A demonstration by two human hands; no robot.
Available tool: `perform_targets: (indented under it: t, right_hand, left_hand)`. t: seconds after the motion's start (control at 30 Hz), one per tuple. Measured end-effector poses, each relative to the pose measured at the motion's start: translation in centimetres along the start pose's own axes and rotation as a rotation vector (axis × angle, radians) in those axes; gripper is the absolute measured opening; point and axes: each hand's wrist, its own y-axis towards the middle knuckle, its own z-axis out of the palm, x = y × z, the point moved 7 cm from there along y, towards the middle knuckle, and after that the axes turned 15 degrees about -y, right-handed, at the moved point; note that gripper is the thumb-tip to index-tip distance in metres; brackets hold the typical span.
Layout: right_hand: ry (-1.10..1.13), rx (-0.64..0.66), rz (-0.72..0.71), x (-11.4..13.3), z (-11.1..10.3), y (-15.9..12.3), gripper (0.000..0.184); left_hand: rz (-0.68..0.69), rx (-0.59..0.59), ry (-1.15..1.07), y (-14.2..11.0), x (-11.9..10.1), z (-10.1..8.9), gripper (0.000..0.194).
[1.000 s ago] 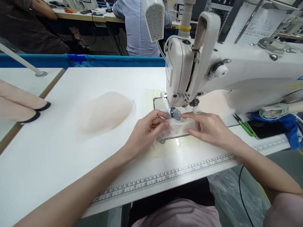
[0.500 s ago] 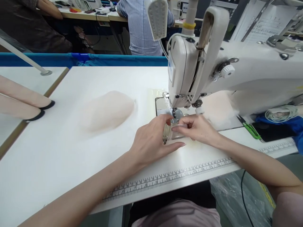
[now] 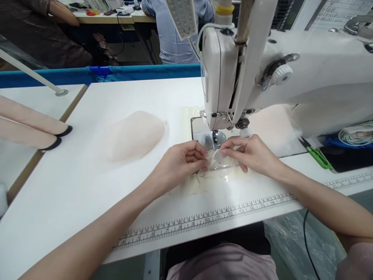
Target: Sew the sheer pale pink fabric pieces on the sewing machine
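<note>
Between my two hands, just in front of the presser foot (image 3: 215, 137), stretches a small piece of thin translucent fabric (image 3: 215, 158). My left hand (image 3: 188, 158) has its fingers curled and pinches the left end of it. With thumb and forefinger, my right hand (image 3: 247, 153) pinches the right end. The sewing machine (image 3: 221, 77) stands right behind my hands, its metal needle plate (image 3: 201, 134) partly visible under the foot. A sheer beige fabric piece (image 3: 136, 136) lies flat on the white table, left of the machine.
Green thread snips (image 3: 319, 155) and a dark phone-like slab (image 3: 346, 157) lie at the right. More sheer beige fabric (image 3: 271, 124) sits under the machine arm. A printed ruler (image 3: 204, 221) runs along the front edge. Two beige stocking-like legs (image 3: 32, 120) lie at left. Co-workers sit beyond.
My left hand has closed from spread fingers to a pinch and drawn back slightly from the foot. My right hand has shifted slightly right. The view has moved closer to the machine.
</note>
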Motion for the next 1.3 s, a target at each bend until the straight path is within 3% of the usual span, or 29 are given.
perform_targets:
  t: [0.17,0.4,0.47,0.6,0.7,0.83,1.3]
  right_hand:
    - [0.192,0.119,0.006,0.0,0.9,0.3,0.018]
    - [0.18,0.048,-0.149,0.5,1.2,0.2,0.012]
    - [0.16,0.011,-0.177,0.6,1.1,0.2,0.01]
    - [0.1,-0.087,-0.238,1.1,0.9,-0.2,0.011]
    - [0.057,-0.159,-0.332,1.6,0.7,-0.7,0.011]
    - [0.035,-0.203,-0.415,2.1,0.7,-1.1,0.009]
    - [0.028,-0.186,-0.443,2.0,0.9,-1.1,0.007]
  left_hand:
    - [0.043,0.058,0.088,-0.2,0.2,0.6,0.01]
    - [0.131,0.097,0.221,-0.3,0.6,1.5,0.021]
    - [0.265,0.024,0.329,-0.6,0.0,1.3,0.017]
    - [0.687,-0.119,0.588,-2.1,-2.0,1.6,0.01]
    - [0.846,-0.148,0.683,-2.9,-2.4,2.0,0.01]
    - [0.903,-0.163,0.732,-3.3,-2.6,2.2,0.01]
    - [0.954,-0.165,0.735,-3.2,-2.5,2.2,0.01]
